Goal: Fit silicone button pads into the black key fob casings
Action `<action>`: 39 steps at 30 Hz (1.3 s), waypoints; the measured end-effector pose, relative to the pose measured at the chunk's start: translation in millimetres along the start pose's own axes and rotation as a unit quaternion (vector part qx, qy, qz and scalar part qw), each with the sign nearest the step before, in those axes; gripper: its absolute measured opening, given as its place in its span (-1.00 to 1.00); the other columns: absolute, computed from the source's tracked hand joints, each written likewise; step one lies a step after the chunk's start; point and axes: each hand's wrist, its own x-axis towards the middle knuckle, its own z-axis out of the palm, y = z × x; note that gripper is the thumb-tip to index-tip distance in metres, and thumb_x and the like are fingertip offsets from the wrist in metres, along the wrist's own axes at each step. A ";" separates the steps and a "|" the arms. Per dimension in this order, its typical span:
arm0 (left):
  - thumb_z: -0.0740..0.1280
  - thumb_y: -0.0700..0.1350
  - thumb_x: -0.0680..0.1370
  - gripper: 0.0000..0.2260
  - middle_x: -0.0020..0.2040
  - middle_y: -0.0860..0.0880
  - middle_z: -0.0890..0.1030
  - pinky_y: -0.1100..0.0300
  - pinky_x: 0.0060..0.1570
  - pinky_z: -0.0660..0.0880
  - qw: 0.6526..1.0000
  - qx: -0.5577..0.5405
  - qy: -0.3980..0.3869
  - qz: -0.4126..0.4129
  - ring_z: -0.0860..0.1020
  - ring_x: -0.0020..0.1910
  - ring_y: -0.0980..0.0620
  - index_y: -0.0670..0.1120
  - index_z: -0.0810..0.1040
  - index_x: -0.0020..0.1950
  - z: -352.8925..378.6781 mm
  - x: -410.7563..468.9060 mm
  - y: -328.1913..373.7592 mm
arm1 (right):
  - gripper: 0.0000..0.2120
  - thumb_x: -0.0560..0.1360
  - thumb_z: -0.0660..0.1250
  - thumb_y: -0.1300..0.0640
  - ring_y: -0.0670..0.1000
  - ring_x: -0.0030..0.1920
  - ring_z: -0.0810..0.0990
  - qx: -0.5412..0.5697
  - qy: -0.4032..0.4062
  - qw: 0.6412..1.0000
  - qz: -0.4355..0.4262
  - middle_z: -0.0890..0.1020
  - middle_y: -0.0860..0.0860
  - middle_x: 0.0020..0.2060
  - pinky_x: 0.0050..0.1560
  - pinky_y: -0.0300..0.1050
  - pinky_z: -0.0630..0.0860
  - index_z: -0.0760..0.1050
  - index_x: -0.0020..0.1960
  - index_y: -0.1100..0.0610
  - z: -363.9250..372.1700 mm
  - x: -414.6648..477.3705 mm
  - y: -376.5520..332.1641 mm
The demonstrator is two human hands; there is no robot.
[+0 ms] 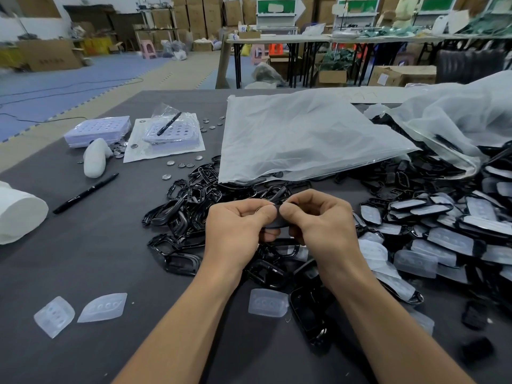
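My left hand (pixel 238 228) and my right hand (pixel 318 223) meet over the middle of the table, and together they pinch one black key fob casing (pixel 274 223) between thumbs and curled fingers. Most of that casing is hidden by my fingers. Whether a pad sits in it I cannot tell. Empty black casings (pixel 191 198) lie heaped behind and under my hands. Three loose translucent silicone pads lie near me: two at the front left (pixel 54 316) (pixel 103 307), one by my right forearm (pixel 267 302). Casings with pads in them (pixel 448 239) pile up at the right.
A large white plastic bag (pixel 302 137) lies flat behind the pile, another crumpled bag (pixel 454 117) at the far right. A black marker (pixel 86 193), coin cells (pixel 181 164), perforated trays (pixel 98 130) and white foam rolls (pixel 19 213) occupy the left of the dark table (pixel 97 259).
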 end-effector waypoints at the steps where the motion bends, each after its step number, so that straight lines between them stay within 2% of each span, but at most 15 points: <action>1: 0.48 -0.32 0.53 -0.88 -0.25 -0.18 0.74 0.19 -0.33 0.64 1.000 0.002 0.005 0.000 0.69 -0.35 -0.08 -0.15 0.75 -0.17 -0.1 0.0 -0.4 | -0.74 0.47 0.50 0.32 -0.04 -0.42 0.61 0.011 -0.006 1.000 0.005 0.69 0.01 -0.37 -0.39 -0.16 0.55 0.68 -0.30 0.02 -0.6 0.3 -0.8; 3: 0.48 -0.32 0.52 -0.86 -0.25 -0.17 0.74 0.15 -0.31 0.66 1.000 0.007 0.017 0.002 0.69 -0.37 -0.10 -0.13 0.75 -0.19 0.5 0.7 -1.4 | -0.69 0.50 0.47 0.34 -0.08 -0.48 0.55 0.017 -0.009 1.000 0.007 0.67 -0.01 -0.41 -0.45 -0.28 0.46 0.68 -0.31 -0.01 -1.1 1.0 -1.7; 7: 0.48 -0.33 0.52 -0.87 -0.28 -0.19 0.73 0.07 -0.30 0.66 0.999 0.012 0.034 0.004 0.64 -0.43 -0.11 -0.16 0.75 -0.18 2.2 2.6 -2.7 | -0.67 0.53 0.42 0.36 -0.04 -0.49 0.57 0.015 -0.014 1.000 0.007 0.66 0.01 -0.41 -0.48 -0.22 0.46 0.68 -0.28 0.01 -1.1 1.7 -1.3; 10: 0.47 -0.36 0.53 -0.89 -0.29 -0.16 0.73 0.15 -0.38 0.63 0.999 -0.006 0.041 -0.002 0.67 -0.46 -0.10 -0.19 0.73 -0.14 -0.4 4.0 -2.0 | -0.75 0.52 0.38 0.38 0.00 -0.45 0.61 0.039 -0.022 0.999 0.017 0.69 0.05 -0.36 -0.45 -0.16 0.53 0.68 -0.19 0.10 -1.4 0.7 -0.9; 12: 0.45 -0.37 0.54 -0.88 -0.28 -0.17 0.73 0.18 -0.41 0.62 0.999 -0.022 0.033 -0.009 0.68 -0.46 -0.13 -0.21 0.73 -0.13 -2.2 4.1 -1.5 | -0.82 0.48 0.42 0.36 0.01 -0.43 0.62 0.026 -0.029 0.999 0.004 0.71 0.07 -0.31 -0.40 -0.14 0.56 0.69 -0.11 0.10 -0.6 -1.5 -1.0; 15: 0.45 -0.37 0.54 -0.89 -0.26 -0.20 0.73 0.18 -0.39 0.63 1.000 -0.021 0.018 -0.006 0.70 -0.41 -0.17 -0.21 0.73 -0.12 -2.5 4.5 -1.5 | -0.80 0.48 0.42 0.42 0.03 -0.45 0.63 0.023 -0.021 1.000 0.000 0.70 0.07 -0.34 -0.40 -0.13 0.58 0.68 -0.10 0.13 -0.2 -0.4 -0.1; 18: 0.45 -0.37 0.54 -0.85 -0.30 -0.17 0.73 0.23 -0.40 0.60 1.000 -0.013 0.015 0.000 0.69 -0.44 -0.09 -0.16 0.73 -0.16 -1.2 4.3 -1.5 | -0.76 0.51 0.35 0.47 0.03 -0.46 0.62 0.030 -0.017 0.999 0.009 0.67 0.08 -0.40 -0.43 -0.14 0.58 0.67 -0.07 0.18 -1.5 0.5 -0.7; 22: 0.47 -0.35 0.53 -0.89 -0.30 -0.17 0.73 0.22 -0.40 0.60 1.000 0.004 0.024 0.004 0.68 -0.44 -0.06 -0.17 0.73 -0.13 -1.3 4.6 -3.2 | -0.67 0.51 0.25 0.47 0.04 -0.45 0.62 0.019 -0.027 0.999 0.013 0.66 0.09 -0.43 -0.40 -0.13 0.59 0.70 -0.05 0.14 -3.8 -1.3 -2.0; 27: 0.47 -0.34 0.52 -0.86 -0.30 -0.17 0.73 0.21 -0.37 0.61 1.000 0.005 0.014 0.013 0.69 -0.42 -0.06 -0.17 0.76 -0.18 -2.1 3.6 -2.8 | -0.84 0.47 0.44 0.26 0.01 -0.43 0.64 -0.040 -0.028 0.999 -0.020 0.71 0.04 -0.35 -0.34 -0.04 0.66 0.71 -0.10 0.02 -1.4 -5.4 -4.4; 32: 0.49 -0.30 0.51 -0.88 -0.28 -0.15 0.74 0.17 -0.35 0.63 0.999 0.020 0.034 0.019 0.69 -0.41 -0.08 -0.11 0.76 -0.16 -3.8 5.3 -3.7 | -0.83 0.41 0.38 0.13 0.05 -0.34 0.70 0.015 -0.007 1.000 0.001 0.74 0.05 -0.28 -0.25 -0.07 0.65 0.72 -0.07 0.04 -1.5 -4.0 -5.8; 36: 0.50 -0.32 0.51 -0.83 -0.27 -0.16 0.74 0.18 -0.36 0.62 0.999 0.007 0.031 0.015 0.70 -0.40 -0.08 -0.10 0.76 -0.21 -1.4 3.8 -2.6 | -0.82 0.42 0.47 0.20 0.10 -0.29 0.75 -0.024 -0.022 0.999 -0.001 0.76 0.04 -0.25 -0.14 0.06 0.70 0.67 -0.01 0.02 -0.5 -6.6 -4.8; 39: 0.49 -0.34 0.52 -0.79 -0.27 -0.17 0.74 0.20 -0.37 0.62 1.000 -0.001 0.024 0.015 0.70 -0.41 -0.09 -0.09 0.75 -0.24 0.1 2.4 -2.0 | -0.79 0.45 0.48 0.32 0.10 -0.36 0.73 -0.037 -0.012 0.999 0.010 0.75 0.05 -0.29 -0.26 -0.03 0.66 0.67 -0.01 0.05 -0.5 -5.0 -5.0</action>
